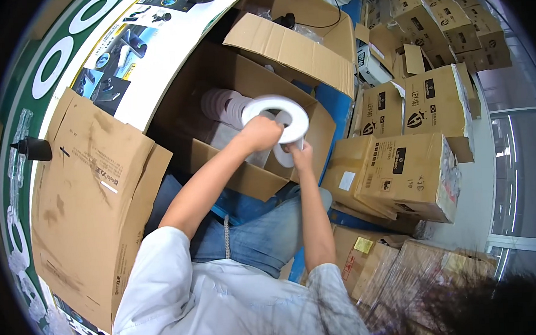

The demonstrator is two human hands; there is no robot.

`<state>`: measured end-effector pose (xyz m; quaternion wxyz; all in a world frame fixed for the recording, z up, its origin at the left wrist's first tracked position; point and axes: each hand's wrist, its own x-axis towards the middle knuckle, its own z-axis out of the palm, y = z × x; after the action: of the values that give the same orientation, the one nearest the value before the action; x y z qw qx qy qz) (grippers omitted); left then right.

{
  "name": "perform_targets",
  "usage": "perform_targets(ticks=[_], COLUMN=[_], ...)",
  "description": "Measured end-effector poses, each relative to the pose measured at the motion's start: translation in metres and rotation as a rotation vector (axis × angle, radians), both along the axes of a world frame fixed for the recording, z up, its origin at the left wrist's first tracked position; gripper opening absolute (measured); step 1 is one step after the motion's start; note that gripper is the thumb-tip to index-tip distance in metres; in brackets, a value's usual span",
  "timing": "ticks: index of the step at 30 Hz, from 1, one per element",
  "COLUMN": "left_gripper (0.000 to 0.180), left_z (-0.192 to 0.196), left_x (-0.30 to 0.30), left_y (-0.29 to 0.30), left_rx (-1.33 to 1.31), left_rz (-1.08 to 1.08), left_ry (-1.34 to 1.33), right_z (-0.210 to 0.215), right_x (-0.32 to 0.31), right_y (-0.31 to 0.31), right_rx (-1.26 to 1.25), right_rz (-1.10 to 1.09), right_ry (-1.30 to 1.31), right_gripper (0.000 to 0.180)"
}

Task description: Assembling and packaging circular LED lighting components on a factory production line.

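Over an open cardboard box (238, 173), a flat white ring (298, 124) is tilted, with slight motion blur along its edge. My left hand (265, 134) is closed on the ring's near-left side. Just right of it and lower, my right hand (301, 155) is closed at the near edge of white ring material; its fingertips are partly hidden. A second white piece (283, 157), apparently another ring, shows beneath, beside the right fingers. Inside the box, a row of several similar rings (221, 103) leans at the far left, next to clear plastic.
A flattened brown carton (82, 207) lies on the white table (160, 70) at my left. Beyond the box stands another open carton (292, 45) with a black cable. Stacked cartons (401, 166) stand at my right, with plastic-wrapped ones (401, 276) nearer.
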<state>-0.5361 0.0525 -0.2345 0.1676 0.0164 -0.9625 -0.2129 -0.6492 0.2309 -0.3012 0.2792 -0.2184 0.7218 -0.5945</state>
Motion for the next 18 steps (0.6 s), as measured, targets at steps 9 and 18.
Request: perform_targets(ticks=[9, 18], left_gripper=[0.021, 0.018], left_z=[-0.004, -0.005], left_x=[0.005, -0.001], left_y=[0.002, -0.015], left_rx=[0.079, -0.013], left_rz=[-0.035, -0.005], left_ry=[0.126, -0.211], right_z=[-0.008, 0.009], right_x=[0.009, 0.016], right_y=[-0.011, -0.022], right_rx=[0.113, 0.311], right_rz=[-0.108, -0.16], right_ry=[0.388, 0.363], right_gripper=[0.032, 0.024])
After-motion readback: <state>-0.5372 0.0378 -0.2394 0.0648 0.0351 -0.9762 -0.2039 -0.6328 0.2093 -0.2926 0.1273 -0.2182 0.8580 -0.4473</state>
